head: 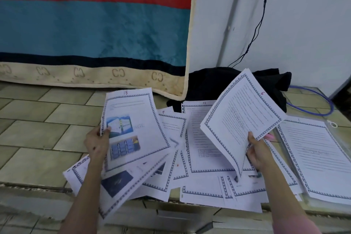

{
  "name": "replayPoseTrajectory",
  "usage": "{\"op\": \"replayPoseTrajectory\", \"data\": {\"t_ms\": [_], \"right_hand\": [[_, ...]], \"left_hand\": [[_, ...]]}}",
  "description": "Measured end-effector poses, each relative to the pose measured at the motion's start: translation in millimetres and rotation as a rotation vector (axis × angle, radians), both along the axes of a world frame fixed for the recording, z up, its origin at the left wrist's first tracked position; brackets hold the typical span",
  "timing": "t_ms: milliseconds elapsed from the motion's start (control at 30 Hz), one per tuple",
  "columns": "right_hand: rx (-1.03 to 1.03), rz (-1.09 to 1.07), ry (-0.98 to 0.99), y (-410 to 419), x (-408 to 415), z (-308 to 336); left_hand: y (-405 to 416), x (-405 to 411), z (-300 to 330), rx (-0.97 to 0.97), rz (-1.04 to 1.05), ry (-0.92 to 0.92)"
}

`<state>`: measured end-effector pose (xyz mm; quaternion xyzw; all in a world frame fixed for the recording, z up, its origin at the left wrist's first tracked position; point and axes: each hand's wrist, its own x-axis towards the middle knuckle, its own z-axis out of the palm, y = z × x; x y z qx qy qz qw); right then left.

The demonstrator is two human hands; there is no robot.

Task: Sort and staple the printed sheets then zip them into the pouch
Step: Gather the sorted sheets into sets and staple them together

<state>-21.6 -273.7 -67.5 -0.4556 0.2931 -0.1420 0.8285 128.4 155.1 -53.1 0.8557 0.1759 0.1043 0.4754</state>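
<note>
Printed sheets with blue patterned borders lie fanned over the tiled floor. My left hand [97, 141] grips the left edge of a raised sheet numbered 15 [135, 131], which carries two colour pictures. My right hand [256, 153] grips the lower edge of a lifted, curling sheet numbered 6 [245, 118]. Sheets numbered 9 [173, 129] and 11 [199, 138] lie flat between the hands. At the right, a sheet numbered 1 [319, 156] rests on a clear plastic pouch [333, 124]. A pink object [270, 137] peeks out beside the right hand. No stapler is in view.
A teal blanket with a red stripe [95, 24] hangs behind the sheets. A black cloth [214, 83] lies in a heap at the wall foot, with a blue cable [322, 113] looped to its right and a thin black cord [260, 23] running up the wall.
</note>
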Motion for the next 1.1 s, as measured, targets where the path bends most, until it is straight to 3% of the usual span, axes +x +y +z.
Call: {"op": "replayPoseTrajectory", "data": {"t_ms": [233, 367, 433, 500, 567, 633, 700, 900, 967, 1067, 1100], "right_hand": [[-0.062, 0.011, 0.011, -2, 0, -5], [-0.118, 0.015, 0.065, -3, -1, -11], [-0.107, 0.025, 0.092, -4, 0, -9], [-0.096, 0.025, 0.085, -5, 1, -9], [-0.096, 0.020, 0.108, -7, 2, -10], [-0.100, -0.005, 0.100, -10, 2, -13], [-0.102, -0.009, 0.108, -6, 2, -9], [-0.098, -0.091, 0.099, 1, 3, -1], [-0.122, -0.097, 0.125, 2, 3, 0], [-0.113, -0.099, 0.139, 0, 3, -2], [-0.108, -0.101, 0.136, 0, 3, -3]], "left_hand": [[-34, -6, -2, -0.186, 0.157, -0.066], [-39, -7, -5, -0.192, 0.128, -0.089], [-39, -6, -6, -0.107, 0.038, -0.060], [-42, -13, -8, 0.167, -0.095, -0.007], [-53, -30, -8, 0.431, -0.391, 0.010], [-72, -51, -9, 0.492, -0.731, 0.083], [-88, -62, -20, 0.527, -0.853, 0.203], [-136, -51, -25, 0.657, -0.590, 0.247], [-145, -47, -18, 0.678, -0.547, 0.172], [-134, -45, -5, 0.471, -0.467, -0.149], [-126, -45, 5, 0.308, -0.455, -0.136]]}}
